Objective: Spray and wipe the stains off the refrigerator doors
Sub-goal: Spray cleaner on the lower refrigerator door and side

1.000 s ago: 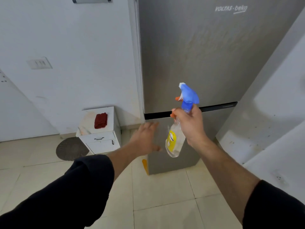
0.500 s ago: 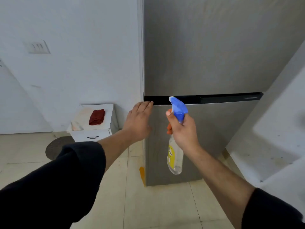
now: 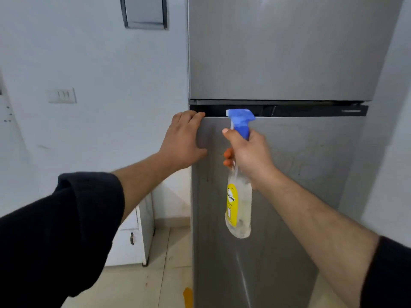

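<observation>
1. Left hand (image 3: 184,142) lies flat w/ open fingers on the top left corner of the lower fridge door (image 3: 278,207), holding nothing.
2. Right hand (image 3: 250,155) is closed around the neck of the spray bottle (image 3: 239,203), in front of that door, nozzle near the door's top edge.
3. Faint marks show on the door, right of the bottle.

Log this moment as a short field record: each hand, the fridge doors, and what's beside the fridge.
left hand: flat on lower door's top left corner, fingers at the handle gap
right hand: grip closed on spray bottle, blue nozzle toward the door
lower door: faint marks and streaks
upper door: closed
beside fridge: white cabinet
</observation>
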